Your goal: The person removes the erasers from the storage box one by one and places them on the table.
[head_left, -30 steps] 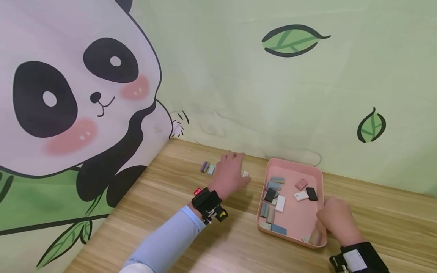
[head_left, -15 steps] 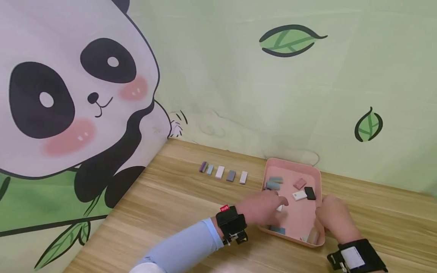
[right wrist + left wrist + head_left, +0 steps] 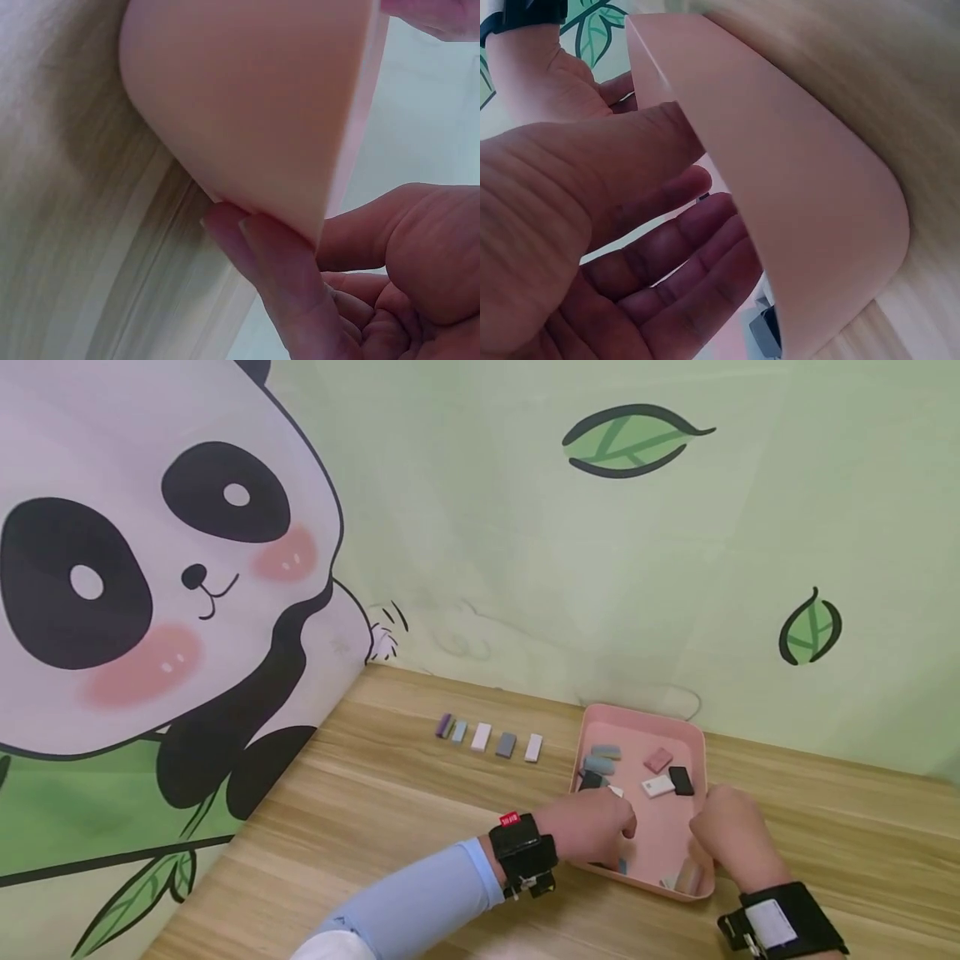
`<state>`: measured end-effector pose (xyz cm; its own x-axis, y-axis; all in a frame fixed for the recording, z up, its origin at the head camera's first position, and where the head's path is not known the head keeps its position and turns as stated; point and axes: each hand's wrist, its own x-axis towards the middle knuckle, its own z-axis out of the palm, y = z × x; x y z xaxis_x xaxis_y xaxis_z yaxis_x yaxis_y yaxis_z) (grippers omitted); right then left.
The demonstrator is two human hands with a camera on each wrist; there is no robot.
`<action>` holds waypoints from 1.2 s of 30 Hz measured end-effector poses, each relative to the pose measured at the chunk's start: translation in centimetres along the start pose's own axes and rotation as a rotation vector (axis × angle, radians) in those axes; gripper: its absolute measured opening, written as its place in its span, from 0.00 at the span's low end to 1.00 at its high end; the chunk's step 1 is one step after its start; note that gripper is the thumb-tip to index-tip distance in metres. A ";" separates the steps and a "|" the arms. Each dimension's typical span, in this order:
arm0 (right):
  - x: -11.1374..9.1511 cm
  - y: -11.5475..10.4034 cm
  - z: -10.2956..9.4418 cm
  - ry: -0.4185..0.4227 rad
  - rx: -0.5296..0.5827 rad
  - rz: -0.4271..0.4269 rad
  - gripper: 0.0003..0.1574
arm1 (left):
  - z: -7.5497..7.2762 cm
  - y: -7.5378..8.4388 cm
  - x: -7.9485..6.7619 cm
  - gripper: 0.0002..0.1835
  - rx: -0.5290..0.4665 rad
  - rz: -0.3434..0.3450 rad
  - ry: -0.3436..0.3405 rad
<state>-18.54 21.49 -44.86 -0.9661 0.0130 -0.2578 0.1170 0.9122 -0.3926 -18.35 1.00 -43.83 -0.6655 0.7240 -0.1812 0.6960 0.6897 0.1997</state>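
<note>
My left hand [image 3: 588,828] reaches down into the pink tray [image 3: 647,717] over its left part, fingers bent downward. In the left wrist view, the left thumb [image 3: 645,135] and fingers [image 3: 690,274] pass behind the tray wall [image 3: 795,165]. Their tips are partly hidden, so whether they pinch anything does not show. My right hand [image 3: 738,831] grips the tray's right edge; the right wrist view shows its thumb and fingers [image 3: 285,262] pinching the tray wall [image 3: 240,97]. A dark block [image 3: 592,780] and blue-grey blocks [image 3: 598,765] lie near the left hand.
On the wooden table [image 3: 390,777], left of the tray, small blocks stand in a row, among them a purple one [image 3: 444,725], a grey one [image 3: 506,744] and a white one [image 3: 533,747]. The tray's right part holds a pink [image 3: 657,760], a white [image 3: 658,786] and a black block [image 3: 681,781].
My left hand has left the row of blocks, moved right into the tray, and its fingers have bent lower there. The right hand keeps its grip on the tray edge.
</note>
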 end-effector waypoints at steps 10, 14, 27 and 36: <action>-0.3 -0.4 -0.4 0.031 -0.035 -0.022 0.08 | 0.0 0.2 0.5 0.14 0.007 0.014 -0.046; -0.4 -0.5 -0.3 0.034 -0.028 -0.023 0.07 | 0.1 0.1 0.7 0.13 0.003 0.041 -0.065; -0.3 -0.1 0.1 0.038 -0.066 -0.032 0.08 | 0.2 0.5 0.5 0.12 0.057 0.054 -0.102; -0.1 0.0 0.4 0.068 -0.092 -0.053 0.08 | 0.2 0.7 0.5 0.13 0.083 0.068 -0.077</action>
<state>-18.38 21.35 -45.17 -0.9841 -0.0113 -0.1770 0.0468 0.9460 -0.3206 -18.16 1.90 -43.94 -0.5953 0.7655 -0.2441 0.7609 0.6347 0.1348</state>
